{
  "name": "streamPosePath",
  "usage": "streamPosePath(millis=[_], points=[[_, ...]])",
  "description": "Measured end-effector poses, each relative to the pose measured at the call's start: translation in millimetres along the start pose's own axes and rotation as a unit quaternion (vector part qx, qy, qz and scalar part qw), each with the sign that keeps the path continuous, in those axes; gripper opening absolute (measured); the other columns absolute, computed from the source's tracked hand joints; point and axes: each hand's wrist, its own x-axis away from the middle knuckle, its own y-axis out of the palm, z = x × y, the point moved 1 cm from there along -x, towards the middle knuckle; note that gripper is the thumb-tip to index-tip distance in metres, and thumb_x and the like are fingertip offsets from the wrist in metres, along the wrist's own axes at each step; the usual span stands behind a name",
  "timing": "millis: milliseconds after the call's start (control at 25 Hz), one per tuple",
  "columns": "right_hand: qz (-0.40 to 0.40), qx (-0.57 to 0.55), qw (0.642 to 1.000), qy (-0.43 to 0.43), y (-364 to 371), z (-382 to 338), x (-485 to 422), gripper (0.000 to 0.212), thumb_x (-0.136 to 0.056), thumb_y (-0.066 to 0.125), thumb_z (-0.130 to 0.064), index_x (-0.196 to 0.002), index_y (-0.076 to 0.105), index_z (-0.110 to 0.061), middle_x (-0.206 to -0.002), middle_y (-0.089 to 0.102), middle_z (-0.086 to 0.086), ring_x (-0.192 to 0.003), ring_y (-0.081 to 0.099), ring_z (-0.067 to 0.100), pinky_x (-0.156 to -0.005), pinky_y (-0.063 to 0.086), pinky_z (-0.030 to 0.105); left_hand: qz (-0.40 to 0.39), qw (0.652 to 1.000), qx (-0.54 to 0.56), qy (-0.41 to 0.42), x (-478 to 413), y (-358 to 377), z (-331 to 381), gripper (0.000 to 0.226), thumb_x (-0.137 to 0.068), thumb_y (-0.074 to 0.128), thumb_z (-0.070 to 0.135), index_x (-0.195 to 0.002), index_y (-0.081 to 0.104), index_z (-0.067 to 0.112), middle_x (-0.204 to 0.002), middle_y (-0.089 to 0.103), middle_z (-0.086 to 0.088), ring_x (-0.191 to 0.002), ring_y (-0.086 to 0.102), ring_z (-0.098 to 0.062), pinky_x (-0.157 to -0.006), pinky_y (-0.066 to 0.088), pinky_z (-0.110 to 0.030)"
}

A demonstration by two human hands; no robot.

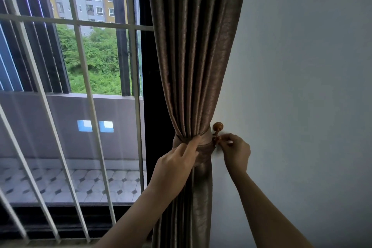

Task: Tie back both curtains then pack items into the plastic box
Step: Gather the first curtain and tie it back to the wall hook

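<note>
Curtain (193, 56): one; tieback (203, 143): one; hands: two.

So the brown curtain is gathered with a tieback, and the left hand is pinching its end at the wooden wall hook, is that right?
Not quite. The head view shows the right hand pinching at the wooden wall hook. The left hand rests on the tieback around the gathered brown curtain.

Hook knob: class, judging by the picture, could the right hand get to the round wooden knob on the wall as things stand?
Probably yes. The right hand is pinching at the hook's stem, just under the knob, and nothing lies between them; the curtain hangs to the left.
</note>
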Motion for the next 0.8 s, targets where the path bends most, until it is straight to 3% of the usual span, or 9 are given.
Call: streamPosePath(millis=[160, 280, 320, 400, 480, 560, 680, 760, 800], points=[[-0.064, 0.063, 0.994, -0.068, -15.0, -9.4, -3.0, 0.017, -0.088, 0.063, -0.01, -0.102, 0.073, -0.009, -0.101, 0.072, 0.008, -0.085, 0.065, 0.021, -0.084, 0.047, 0.027, 0.008, 0.988, 0.113, -0.106, 3.9, -11.1, -3.3, 0.03, -0.081, 0.066, 0.023, -0.105, 0.049, 0.014, -0.074, 0.056, 0.01, -0.056, 0.055, 0.001, -0.06, 0.045, -0.001], [0.006, -0.06, 0.997, 0.05, -28.7, -20.6, -5.5, 0.022, -0.095, 0.054, -0.017, -0.111, 0.066, -0.008, -0.106, 0.069, 0.012, -0.08, 0.066, 0.021, -0.082, 0.056, 0.036, 0.031, 0.951, 0.197, -0.237, 9.4, -20.9, -5.4, 0.026, -0.081, 0.069, 0.025, -0.096, 0.05, 0.014, -0.072, 0.058, 0.007, -0.063, 0.059, -0.007, -0.06, 0.05, -0.01], [0.023, -0.096, 0.99, 0.099, -35.3, -25.2, -3.4, 0.024, -0.097, 0.05, -0.021, -0.113, 0.061, -0.007, -0.105, 0.067, 0.013, -0.078, 0.066, 0.021, -0.08, 0.057, 0.037, 0.032, 0.923, 0.228, -0.309, 10.9, -23.4, -5.5, 0.027, -0.082, 0.068, 0.029, -0.097, 0.051, 0.014, -0.075, 0.06, 0.005, -0.068, 0.061, -0.007, -0.061, 0.051, -0.014], [-0.085, -0.111, 0.971, 0.193, -42.1, -32.2, 8.0, 0.027, -0.097, 0.047, -0.029, -0.108, 0.056, -0.006, -0.097, 0.064, 0.015, -0.072, 0.063, 0.021, -0.075, 0.055, 0.036, 0.007, 0.811, 0.331, -0.482, 12.1, -28.4, -4.6, 0.032, -0.085, 0.061, 0.041, -0.102, 0.053, 0.014, -0.083, 0.063, 0.0, -0.072, 0.062, -0.008, -0.07, 0.055, -0.023], [-0.263, -0.129, 0.911, 0.289, -41.4, -38.5, 33.9, 0.037, -0.095, 0.048, -0.041, -0.1, 0.059, -0.007, -0.09, 0.064, 0.015, -0.072, 0.063, 0.022, -0.076, 0.055, 0.036, -0.006, 0.647, 0.471, -0.599, 14.2, -29.4, -4.8, 0.026, -0.091, 0.054, 0.037, -0.099, 0.055, 0.013, -0.08, 0.06, -0.004, -0.069, 0.057, -0.013, -0.074, 0.054, -0.029], [-0.338, -0.218, 0.845, 0.351, -40.4, -46.6, 55.4, 0.041, -0.094, 0.05, -0.044, -0.103, 0.062, -0.006, -0.09, 0.066, 0.015, -0.08, 0.066, 0.024, -0.077, 0.057, 0.035, -0.019, 0.535, 0.548, -0.643, 11.4, -31.4, -4.0, 0.015, -0.095, 0.053, 0.023, -0.09, 0.057, 0.009, -0.074, 0.053, -0.007, -0.065, 0.05, -0.013, -0.07, 0.05, -0.026], [-0.249, -0.471, 0.707, 0.466, -44.1, -62.8, 71.4, 0.019, -0.094, 0.052, -0.019, -0.098, 0.058, -0.001, -0.086, 0.063, 0.016, -0.079, 0.063, 0.025, -0.069, 0.057, 0.034, -0.01, 0.461, 0.588, -0.665, 4.6, -33.6, -0.7, 0.006, -0.093, 0.053, 0.01, -0.093, 0.058, 0.007, -0.086, 0.057, -0.012, -0.074, 0.053, -0.016, -0.069, 0.047, -0.024], [-0.176, -0.589, 0.595, 0.518, -47.1, -71.5, 71.7, 0.018, -0.098, 0.04, -0.013, -0.093, 0.051, 0.001, -0.088, 0.061, 0.018, -0.081, 0.061, 0.028, -0.07, 0.054, 0.042, -0.025, 0.447, 0.595, -0.667, -2.8, -36.7, 2.8, 0.006, -0.09, 0.054, 0.005, -0.096, 0.057, 0.005, -0.088, 0.058, -0.013, -0.077, 0.054, -0.017, -0.071, 0.047, -0.025], [-0.163, -0.603, 0.576, 0.527, -48.2, -75.0, 72.2, 0.023, -0.1, 0.033, -0.012, -0.093, 0.05, 0.002, -0.089, 0.059, 0.019, -0.084, 0.059, 0.031, -0.067, 0.055, 0.046, -0.037, 0.453, 0.589, -0.669, -6.5, -38.2, 3.7, 0.008, -0.09, 0.053, 0.002, -0.096, 0.057, 0.004, -0.088, 0.058, -0.013, -0.078, 0.054, -0.017, -0.072, 0.047, -0.025]])
